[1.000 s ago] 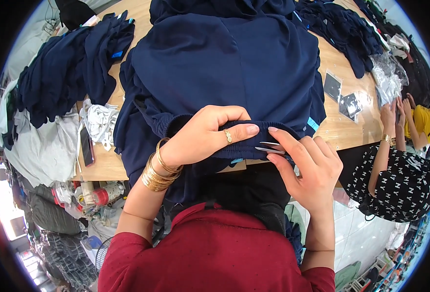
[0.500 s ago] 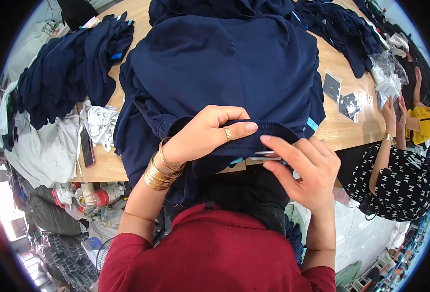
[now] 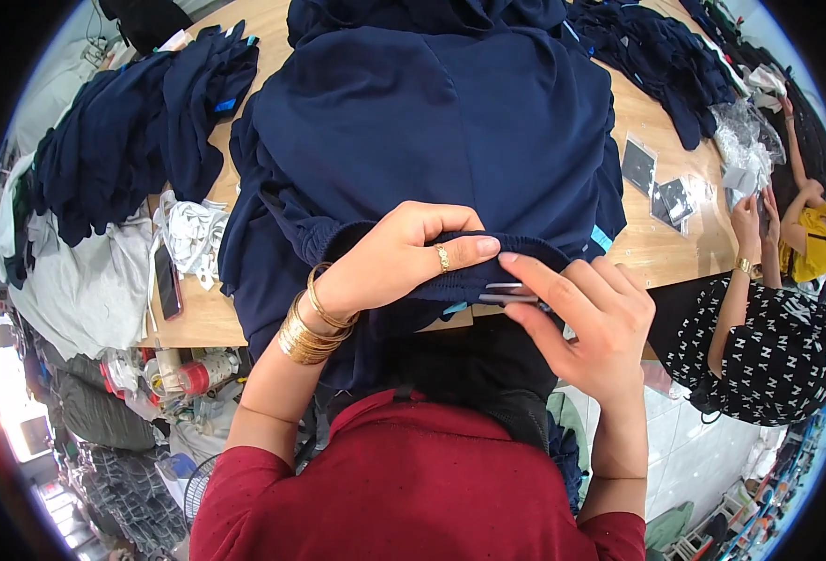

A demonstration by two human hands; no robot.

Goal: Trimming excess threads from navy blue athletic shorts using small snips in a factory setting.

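Navy elastic-waist trousers lie spread over the table in front of me, their gathered waistband toward my body. My left hand is closed on that waistband, thumb on top and fingers behind the cloth. In my right hand is a pair of small metal thread snips, both blade tips pointing left and slightly apart. The tips are beside the waistband, just below my left thumb; whether they touch the cloth I cannot tell. My right fingertips hide the rest of the snips.
On the wooden table, navy garments lie heaped at the left and far right. White cloth strips and a phone lie left. Flat clear packets lie right. A co-worker in patterned black works at the right.
The snips and my right fingertips have shifted very slightly along the waistband; the blades look a little more parted. My left hand keeps its hold. The co-workers' hands at the right have moved.
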